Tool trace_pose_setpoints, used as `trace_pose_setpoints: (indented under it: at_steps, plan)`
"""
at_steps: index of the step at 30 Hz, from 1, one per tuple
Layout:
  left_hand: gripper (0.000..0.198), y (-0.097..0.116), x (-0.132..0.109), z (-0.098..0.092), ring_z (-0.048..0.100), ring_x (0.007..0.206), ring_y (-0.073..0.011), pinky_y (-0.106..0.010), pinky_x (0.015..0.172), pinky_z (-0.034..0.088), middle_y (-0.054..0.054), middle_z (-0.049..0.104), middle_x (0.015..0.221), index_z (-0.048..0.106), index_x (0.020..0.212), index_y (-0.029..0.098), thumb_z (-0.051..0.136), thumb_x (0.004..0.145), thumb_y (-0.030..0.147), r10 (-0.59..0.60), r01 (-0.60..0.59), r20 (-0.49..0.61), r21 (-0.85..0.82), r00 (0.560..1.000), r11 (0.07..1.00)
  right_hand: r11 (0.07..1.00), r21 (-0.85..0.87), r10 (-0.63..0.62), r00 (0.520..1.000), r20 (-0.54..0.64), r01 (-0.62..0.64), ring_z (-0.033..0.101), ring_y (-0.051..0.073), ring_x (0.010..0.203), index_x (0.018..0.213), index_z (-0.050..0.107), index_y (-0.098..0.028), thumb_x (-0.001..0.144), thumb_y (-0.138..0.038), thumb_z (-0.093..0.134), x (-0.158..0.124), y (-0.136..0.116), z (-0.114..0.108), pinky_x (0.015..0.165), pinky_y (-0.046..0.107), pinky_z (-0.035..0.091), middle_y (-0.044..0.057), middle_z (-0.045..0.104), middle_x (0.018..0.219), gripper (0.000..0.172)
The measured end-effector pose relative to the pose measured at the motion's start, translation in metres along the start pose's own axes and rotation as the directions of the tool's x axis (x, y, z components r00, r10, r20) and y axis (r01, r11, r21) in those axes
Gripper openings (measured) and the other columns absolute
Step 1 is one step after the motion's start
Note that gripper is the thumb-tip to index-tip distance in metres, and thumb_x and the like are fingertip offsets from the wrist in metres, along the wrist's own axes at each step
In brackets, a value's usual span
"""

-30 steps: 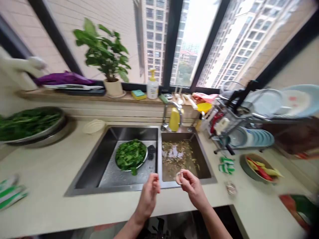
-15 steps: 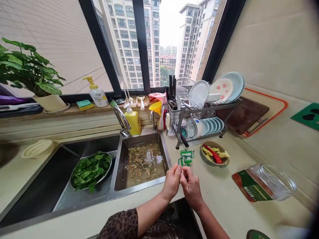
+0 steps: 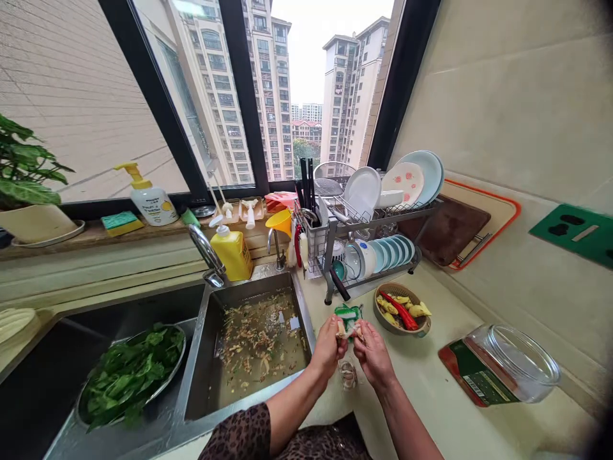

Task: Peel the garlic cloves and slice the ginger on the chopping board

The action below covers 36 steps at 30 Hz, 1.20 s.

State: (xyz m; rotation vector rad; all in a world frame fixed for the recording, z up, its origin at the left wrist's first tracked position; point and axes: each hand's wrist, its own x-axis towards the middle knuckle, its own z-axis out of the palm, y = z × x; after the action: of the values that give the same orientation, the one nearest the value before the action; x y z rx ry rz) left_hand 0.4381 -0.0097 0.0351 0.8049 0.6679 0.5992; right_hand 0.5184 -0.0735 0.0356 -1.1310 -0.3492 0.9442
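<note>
My left hand (image 3: 328, 345) and my right hand (image 3: 373, 358) meet over the counter just right of the sink, both pinching a small pale piece of food (image 3: 347, 329). It is partly hidden by my fingers, so I cannot tell exactly what it is. A crumpled green-and-white wrapper (image 3: 348, 313) lies right behind my fingertips. A small glass cup (image 3: 347, 374) stands on the counter just below my hands. Close to my right hand is a round bowl (image 3: 401, 326) holding ginger pieces and red chili.
The right sink basin (image 3: 253, 351) holds murky water and food scraps. A steel bowl of leafy greens (image 3: 131, 377) sits in the left basin. A dish rack (image 3: 368, 223) stands behind, with a yellow bottle (image 3: 232, 255) by the faucet. A glass bowl (image 3: 512, 364) rests on a packet at right.
The view has swung to the right across the frames. My hands have closed together, going from apart over the sink's front edge to pinching the pale piece over the counter.
</note>
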Motion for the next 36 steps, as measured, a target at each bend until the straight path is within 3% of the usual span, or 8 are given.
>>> trace_pose_setpoints:
  at_steps: [6, 12, 16, 21, 25, 29, 32, 36]
  plan:
    - [0.037, 0.004, 0.003, -0.018, 0.05, 0.05, -0.0094, -0.015, 0.037, 0.023, 0.0, 0.059, 0.068, 0.045, 0.082, 0.019, 0.056, 0.072, 0.053, -0.145, 0.133, 0.2, 0.07, 0.969, 0.989, 0.988, 0.107, 0.114, 0.992, -0.047, -0.108, 0.032, 0.003, 0.042, 0.082, 0.05, -0.019, 0.066, -0.056, 0.069, 0.012, 0.006, -0.019, 0.037, 0.016, 0.015, 0.005, 0.066, 0.082, 0.044]
    - [0.033, 0.0, 0.005, -0.008, 0.034, 0.04, -0.0072, -0.019, 0.039, 0.022, 0.004, 0.046, 0.048, 0.048, 0.059, 0.018, 0.044, 0.078, 0.044, -0.192, 0.083, 0.216, 0.43, 0.957, 0.899, 0.995, 0.064, 0.076, 0.997, -0.012, -0.075, 0.023, 0.004, 0.041, 0.083, 0.058, -0.018, 0.065, -0.055, 0.071, 0.012, 0.007, -0.012, 0.037, 0.016, 0.016, -0.009, 0.036, 0.051, 0.044]
    - [0.044, -0.003, 0.009, -0.013, 0.035, 0.041, -0.0088, -0.021, 0.041, 0.024, 0.003, 0.045, 0.046, 0.05, 0.057, 0.018, 0.039, 0.081, 0.053, -0.122, 0.017, 0.195, 0.468, 0.973, 0.884, 0.99, -0.138, 0.024, 0.999, 0.021, -0.021, 0.021, 0.005, 0.04, 0.085, 0.062, -0.018, 0.068, -0.057, 0.066, 0.008, 0.004, -0.012, 0.037, 0.018, 0.017, -0.009, 0.032, 0.05, 0.043]
    - [0.048, -0.008, 0.013, -0.014, 0.026, 0.035, -0.0051, -0.019, 0.037, 0.016, 0.008, 0.038, 0.042, 0.051, 0.071, 0.017, 0.046, 0.075, 0.065, -0.14, 0.066, 0.26, 0.276, 0.955, 0.959, 0.834, -0.497, -0.162, 0.967, 0.194, 0.24, 0.052, 0.016, 0.069, 0.083, 0.069, -0.02, 0.075, -0.043, 0.065, -0.002, -0.004, -0.004, 0.059, 0.025, 0.043, 0.003, 0.056, 0.074, 0.025]
    - [0.047, -0.013, 0.017, -0.018, 0.029, 0.032, -0.0043, -0.017, 0.034, 0.014, 0.007, 0.045, 0.042, 0.043, 0.067, 0.018, 0.052, 0.072, 0.064, -0.159, 0.117, 0.219, 0.192, 0.963, 0.974, 0.973, -0.227, -0.017, 0.996, 0.088, 0.036, 0.046, 0.01, 0.052, 0.106, 0.062, -0.024, 0.073, -0.044, 0.066, 0.0, -0.002, -0.009, 0.041, 0.019, 0.031, -0.002, 0.054, 0.068, 0.039]
    - [0.042, -0.008, 0.015, -0.024, 0.038, 0.038, -0.0047, -0.015, 0.033, 0.015, 0.002, 0.058, 0.06, 0.045, 0.077, 0.017, 0.054, 0.073, 0.059, -0.167, 0.123, 0.247, 0.186, 0.954, 0.975, 0.995, 0.06, 0.086, 0.996, -0.038, -0.083, 0.045, 0.009, 0.055, 0.091, 0.066, -0.02, 0.063, -0.041, 0.076, 0.007, -0.002, -0.025, 0.039, 0.017, 0.025, 0.0, 0.055, 0.07, 0.037]
    - [0.041, 0.0, 0.009, -0.022, 0.035, 0.039, -0.0044, -0.015, 0.033, 0.017, 0.004, 0.052, 0.058, 0.05, 0.08, 0.016, 0.057, 0.072, 0.056, -0.199, 0.12, 0.284, 0.273, 0.938, 0.955, 0.992, 0.068, 0.111, 0.993, -0.028, -0.109, 0.048, 0.01, 0.059, 0.093, 0.067, -0.019, 0.061, -0.038, 0.078, 0.006, -0.006, -0.029, 0.041, 0.018, 0.028, 0.003, 0.059, 0.076, 0.038]
    - [0.047, 0.004, 0.001, -0.012, 0.029, 0.037, -0.0039, -0.017, 0.036, 0.018, 0.006, 0.042, 0.048, 0.044, 0.062, 0.017, 0.049, 0.073, 0.063, -0.225, 0.124, 0.326, 0.302, 0.918, 0.945, 0.996, -0.072, 0.039, 0.998, -0.056, -0.043, 0.037, 0.006, 0.046, 0.086, 0.066, -0.017, 0.068, -0.048, 0.071, -0.002, -0.006, -0.02, 0.04, 0.019, 0.026, -0.001, 0.054, 0.066, 0.036]
